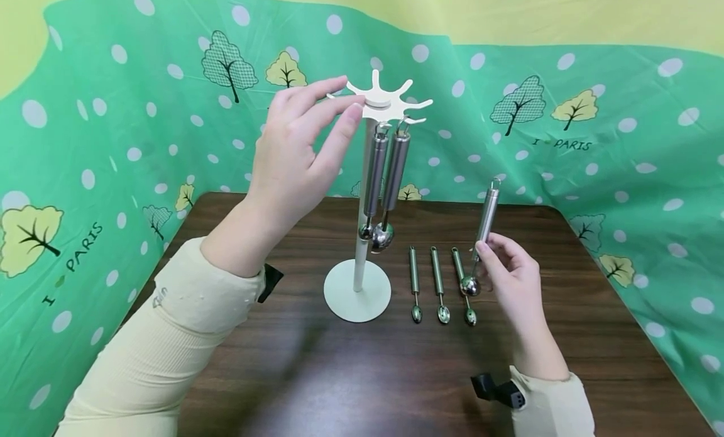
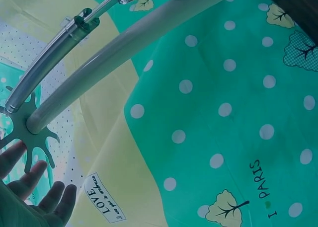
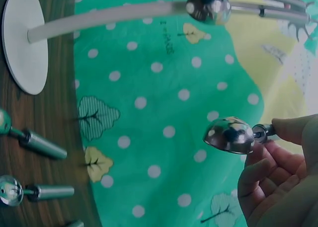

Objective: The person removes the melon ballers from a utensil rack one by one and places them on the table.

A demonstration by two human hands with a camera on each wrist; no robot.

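Observation:
My left hand point(image 1: 302, 144) reaches up to the white hanging rack point(image 1: 390, 104), its extended fingertips touching the pronged top. From the prongs hang two metal melon ballers; the thinner one point(image 1: 376, 179) is beside the one with the larger bowl point(image 1: 383, 237). In my right hand point(image 1: 516, 280) a third melon baller point(image 1: 488, 217) is pinched upright near its lower end, its hook uppermost. The right wrist view shows its round bowl point(image 3: 231, 136) close by. Whether the left thumb bears on a prong is hard to see.
Several small metal scoops lie on the dark wooden table point(image 1: 305, 387), right of the rack's round base point(image 1: 357, 308): one on the left point(image 1: 415, 286), one in the middle point(image 1: 437, 280), one partly behind the held baller point(image 1: 458, 264). A green dotted cloth point(image 1: 170, 122) surrounds the table.

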